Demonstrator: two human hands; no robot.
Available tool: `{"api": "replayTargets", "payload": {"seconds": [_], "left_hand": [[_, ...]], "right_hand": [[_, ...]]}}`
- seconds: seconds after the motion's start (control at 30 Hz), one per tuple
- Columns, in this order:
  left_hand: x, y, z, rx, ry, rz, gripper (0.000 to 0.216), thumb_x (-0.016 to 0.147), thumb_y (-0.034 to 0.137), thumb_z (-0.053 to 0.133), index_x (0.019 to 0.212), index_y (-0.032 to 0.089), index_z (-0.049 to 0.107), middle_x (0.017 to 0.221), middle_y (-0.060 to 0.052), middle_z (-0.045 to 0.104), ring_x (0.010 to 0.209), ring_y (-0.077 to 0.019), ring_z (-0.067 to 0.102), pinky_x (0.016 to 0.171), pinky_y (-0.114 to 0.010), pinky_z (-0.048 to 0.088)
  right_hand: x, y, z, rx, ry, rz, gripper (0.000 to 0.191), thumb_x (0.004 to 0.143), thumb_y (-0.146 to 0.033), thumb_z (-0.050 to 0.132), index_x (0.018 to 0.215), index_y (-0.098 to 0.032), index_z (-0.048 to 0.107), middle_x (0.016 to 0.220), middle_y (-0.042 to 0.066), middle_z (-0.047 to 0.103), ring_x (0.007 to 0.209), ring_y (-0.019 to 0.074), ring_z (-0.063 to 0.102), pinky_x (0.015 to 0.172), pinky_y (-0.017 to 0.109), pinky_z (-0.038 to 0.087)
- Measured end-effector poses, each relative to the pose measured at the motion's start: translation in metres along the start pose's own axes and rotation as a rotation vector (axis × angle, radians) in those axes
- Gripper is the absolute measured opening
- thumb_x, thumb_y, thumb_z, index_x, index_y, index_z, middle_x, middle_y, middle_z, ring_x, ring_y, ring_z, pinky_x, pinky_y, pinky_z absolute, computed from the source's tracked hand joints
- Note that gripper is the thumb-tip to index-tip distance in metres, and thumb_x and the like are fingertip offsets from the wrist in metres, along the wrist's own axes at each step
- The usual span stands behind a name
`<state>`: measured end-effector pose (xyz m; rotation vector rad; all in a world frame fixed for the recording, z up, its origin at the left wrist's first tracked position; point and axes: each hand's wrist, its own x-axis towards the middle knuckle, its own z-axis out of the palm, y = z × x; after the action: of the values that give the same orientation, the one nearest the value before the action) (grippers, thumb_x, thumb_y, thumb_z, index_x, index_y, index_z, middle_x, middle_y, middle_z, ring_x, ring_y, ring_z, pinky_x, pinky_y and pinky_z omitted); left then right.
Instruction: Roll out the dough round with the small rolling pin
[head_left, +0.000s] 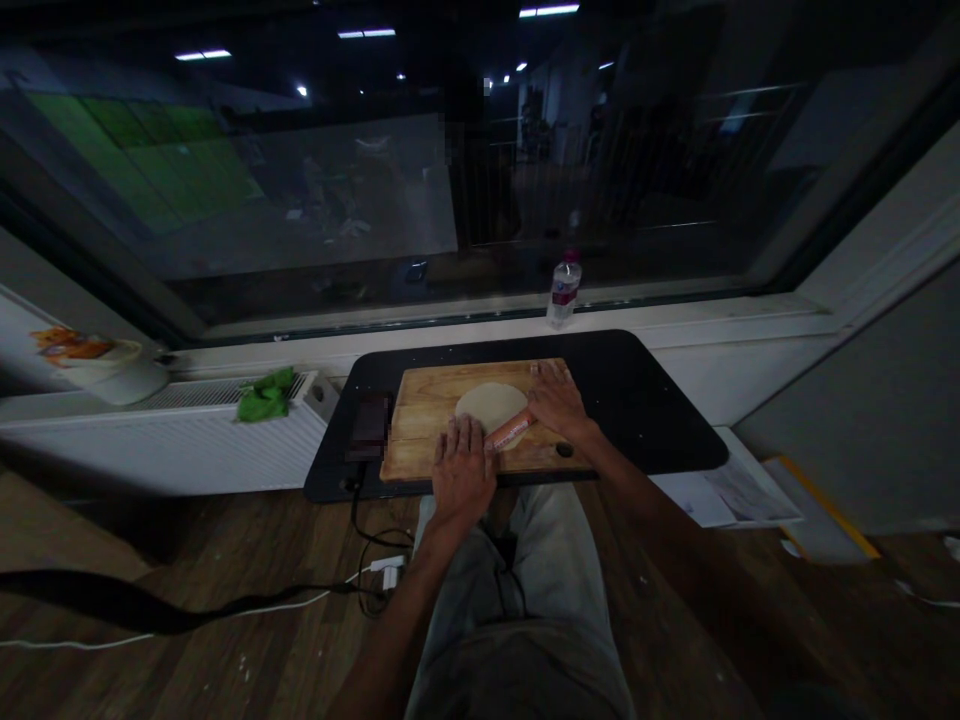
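A flat round of pale dough lies on a wooden cutting board. Across the dough, slanting up to the right, rests an orange-brown rolling pin with pale printing on it. My left hand covers its nearer left end, the fingers pointing forward over the board and the dough's edge. Over the farther right end lies my right hand, its fingertips close to the board's back right corner. Both hands grip the pin from above, so its ends and my thumbs are hidden.
The board stands on a black table, with a dark device at its left and a cable hanging down. On the sill behind is a water bottle. A green cloth and a white bucket rest on the radiator.
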<state>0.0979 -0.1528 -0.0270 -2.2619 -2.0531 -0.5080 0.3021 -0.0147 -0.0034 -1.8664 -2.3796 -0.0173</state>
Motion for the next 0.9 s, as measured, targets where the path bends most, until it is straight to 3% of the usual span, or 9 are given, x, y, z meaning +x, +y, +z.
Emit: {"api": "replayTargets", "payload": {"seconds": [0.23,0.43,0.57,0.77,0.9], "left_hand": [[-0.004,-0.002,-0.007,-0.024,0.002,0.085,0.054,0.119,0.033,0.038,0.163,0.013,0.062,0.174,-0.017,0.058,0.170,-0.0389,0.043,0.135,-0.059,0.043],[-0.009,-0.003,-0.003,-0.036,0.038,0.125,0.053,0.119,0.032,0.039,0.165,0.016,0.061,0.173,-0.013,0.060,0.168,-0.0355,0.047,0.134,-0.053,0.045],[-0.006,-0.002,-0.002,-0.024,0.030,0.094,0.054,0.119,0.031,0.039,0.164,0.013,0.061,0.173,-0.017,0.060,0.167,-0.0368,0.049,0.134,-0.056,0.045],[0.009,-0.008,-0.003,-0.019,0.045,0.043,0.054,0.119,0.035,0.038,0.163,0.019,0.064,0.171,-0.015,0.062,0.165,-0.0404,0.050,0.132,-0.065,0.044],[0.018,-0.015,-0.003,-0.023,0.043,0.029,0.054,0.120,0.034,0.036,0.162,0.016,0.064,0.173,-0.015,0.060,0.167,-0.0380,0.049,0.132,-0.062,0.045]], "right_hand": [[-0.032,0.000,-0.006,-0.017,-0.002,0.118,0.070,0.114,-0.034,0.036,0.177,-0.006,0.043,0.185,0.021,0.039,0.175,0.0387,0.029,0.141,0.066,0.025],[-0.048,0.002,0.000,0.006,0.074,0.121,0.068,0.114,-0.034,0.035,0.177,-0.009,0.044,0.183,0.023,0.043,0.174,0.0416,0.033,0.137,0.072,0.028],[-0.039,0.002,0.000,-0.022,0.032,0.118,0.067,0.114,-0.036,0.039,0.176,-0.010,0.047,0.183,0.024,0.043,0.174,0.0426,0.030,0.138,0.072,0.027],[-0.011,-0.003,-0.006,-0.021,-0.008,0.047,0.065,0.113,-0.035,0.044,0.176,-0.017,0.050,0.182,0.020,0.046,0.176,0.0432,0.023,0.138,0.076,0.022],[0.007,-0.009,-0.010,-0.007,-0.041,0.019,0.067,0.111,-0.033,0.045,0.176,-0.017,0.049,0.186,0.018,0.040,0.177,0.0425,0.022,0.140,0.074,0.018]]}}
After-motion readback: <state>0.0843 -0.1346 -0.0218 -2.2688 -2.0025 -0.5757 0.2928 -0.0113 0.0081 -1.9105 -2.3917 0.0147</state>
